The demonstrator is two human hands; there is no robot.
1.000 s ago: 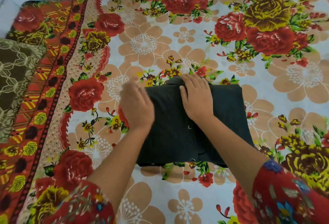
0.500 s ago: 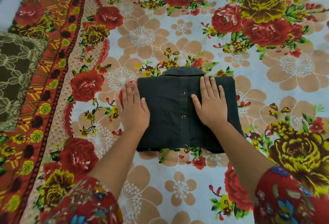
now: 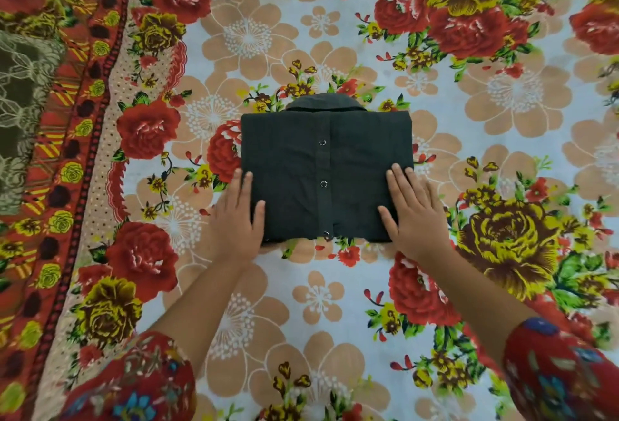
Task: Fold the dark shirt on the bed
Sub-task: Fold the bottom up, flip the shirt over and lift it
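On the bed [image 3: 502, 119], mid-sheet, the shirt [image 3: 321, 172] lies folded square, collar far, snaps up, left hand [image 3: 236, 216] and right hand [image 3: 415, 216] flat, fingers straight, on its near corners.

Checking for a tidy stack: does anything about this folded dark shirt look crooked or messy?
Nothing stands out. The dark shirt is a neat rectangle on the bedsheet, collar centred at the far edge, placket straight. The left hand and right hand rest flat on its near corners.
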